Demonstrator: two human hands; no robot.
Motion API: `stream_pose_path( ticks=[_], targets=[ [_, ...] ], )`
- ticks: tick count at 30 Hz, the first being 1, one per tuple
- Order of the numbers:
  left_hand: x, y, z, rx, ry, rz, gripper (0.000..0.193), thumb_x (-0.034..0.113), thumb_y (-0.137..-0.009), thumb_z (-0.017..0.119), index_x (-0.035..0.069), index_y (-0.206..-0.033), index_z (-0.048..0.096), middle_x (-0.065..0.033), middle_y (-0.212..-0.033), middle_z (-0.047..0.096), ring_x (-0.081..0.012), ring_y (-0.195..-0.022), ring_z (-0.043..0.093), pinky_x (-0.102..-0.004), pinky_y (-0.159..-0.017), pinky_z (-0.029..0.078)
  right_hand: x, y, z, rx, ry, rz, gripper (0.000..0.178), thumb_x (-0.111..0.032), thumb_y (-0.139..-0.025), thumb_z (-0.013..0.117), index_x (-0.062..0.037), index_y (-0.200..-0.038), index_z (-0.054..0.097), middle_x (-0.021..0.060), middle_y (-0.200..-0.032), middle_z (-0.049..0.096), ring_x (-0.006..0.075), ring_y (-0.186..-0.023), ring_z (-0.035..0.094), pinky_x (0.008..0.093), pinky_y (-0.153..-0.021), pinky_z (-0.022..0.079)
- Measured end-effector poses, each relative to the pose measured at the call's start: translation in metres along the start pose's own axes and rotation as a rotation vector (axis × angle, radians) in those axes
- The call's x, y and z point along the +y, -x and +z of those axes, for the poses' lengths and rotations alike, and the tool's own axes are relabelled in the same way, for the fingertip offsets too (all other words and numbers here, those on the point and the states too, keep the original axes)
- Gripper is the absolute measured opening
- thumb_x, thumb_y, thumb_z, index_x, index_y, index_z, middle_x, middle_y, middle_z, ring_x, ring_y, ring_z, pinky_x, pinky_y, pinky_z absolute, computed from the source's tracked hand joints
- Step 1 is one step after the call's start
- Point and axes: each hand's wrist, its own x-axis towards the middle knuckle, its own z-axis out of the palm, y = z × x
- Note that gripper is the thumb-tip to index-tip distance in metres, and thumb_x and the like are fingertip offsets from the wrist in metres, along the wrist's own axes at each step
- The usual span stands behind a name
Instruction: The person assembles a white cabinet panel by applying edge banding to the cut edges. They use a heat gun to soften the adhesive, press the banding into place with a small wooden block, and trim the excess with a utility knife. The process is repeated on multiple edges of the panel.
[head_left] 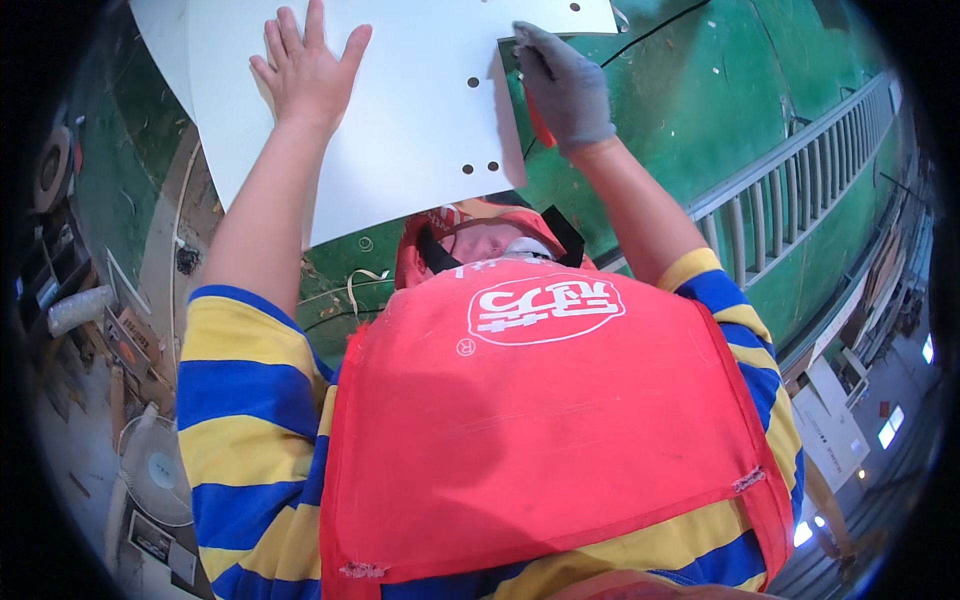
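A white board (400, 130) with several small dark round holes lies in front of me on a green surface. My left hand (310, 80) is bare and rests flat on the board's left part, fingers spread. At the board's right side, beside a notch in its edge, is my right hand (568, 85) in a grey glove. Its fingers are bent together. A slim red-orange thing (538, 118) sticks out beneath that hand; its kind is hidden.
The green surface (650, 120) spreads right of the board, with a black cable (655, 30) across it. A grey ladder-like metal frame (790, 195) runs along the right. To the left stand a round fan (158, 470) and a clear plastic roll (80, 310).
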Motion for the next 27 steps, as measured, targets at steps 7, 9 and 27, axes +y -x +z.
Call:
stream_pose_path(
  ticks=[7,9,27],
  targets=[
    [0.001,0.015,-0.022,0.026,0.029,-0.025,0.082,0.068,-0.093,0.04,0.018,-0.156,0.023,-0.0192,-0.161,0.015,-0.0347,-0.151,0.006,-0.0596,-0.117,0.002,-0.027,0.0,0.016,-0.088,0.128,0.075,0.028,-0.016,-0.092,0.061,-0.0133,-0.119,0.067,0.0139,-0.104,0.069,0.032,-0.089,0.069,0.0363,-0.075,0.056],
    [0.0,0.016,-0.02,0.019,0.025,-0.031,0.082,0.067,-0.094,0.041,0.017,-0.156,0.023,-0.0193,-0.161,0.015,-0.0346,-0.151,0.006,-0.0596,-0.117,0.001,-0.029,0.001,0.017,-0.089,0.131,0.086,0.028,-0.017,-0.092,0.061,-0.0145,-0.119,0.067,0.0131,-0.104,0.069,0.0316,-0.088,0.069,0.0362,-0.074,0.056],
    [0.002,0.019,-0.032,-0.014,-0.005,-0.04,0.074,0.059,-0.096,0.045,0.018,-0.154,0.026,-0.0196,-0.16,0.018,-0.0356,-0.15,0.01,-0.0609,-0.116,0.007,0.02,0.012,-0.016,0.198,0.203,0.263,0.03,-0.015,-0.091,0.064,-0.0151,-0.121,0.067,0.0104,-0.108,0.071,0.0238,-0.095,0.07,0.0317,-0.081,0.054]
  ],
)
